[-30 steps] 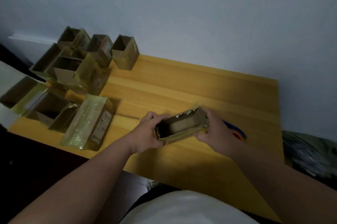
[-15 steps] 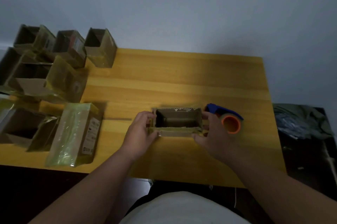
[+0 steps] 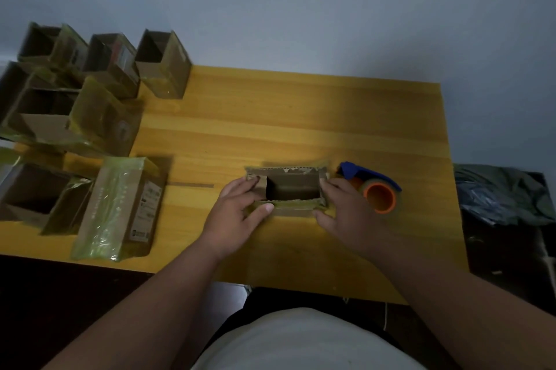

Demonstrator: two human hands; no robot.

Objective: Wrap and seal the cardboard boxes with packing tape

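Head view, steeply down over table (image 3: 301,117)

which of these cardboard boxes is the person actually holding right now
The small open box at the table's middle, beside the tape dispenser. The left hand and right hand grip its ends; the other boxes sit untouched at left.

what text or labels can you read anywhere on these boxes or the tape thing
None of it can be read.
Flat wrapped box: white sticker labels and a line of pale print along its side, too blurred to read.
Back-row box: a label with a red patch, too blurred to read.
Small open box between the hands: no print visible.
Tape dispenser: no print visible.
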